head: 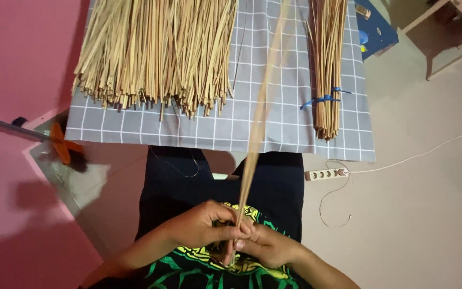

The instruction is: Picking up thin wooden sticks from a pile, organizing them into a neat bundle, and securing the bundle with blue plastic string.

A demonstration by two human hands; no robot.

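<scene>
Bamboo-coloured thin strip (258,118) is pinched at its near end by left hand (201,225) and right hand (266,246); large loose strip pile (156,48) and blue-tied bundle (326,64) lie unworked on grey checked cloth (284,123).

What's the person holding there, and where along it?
Both hands, left hand and right hand, pinch a long thin cane strip at its near end.
</scene>
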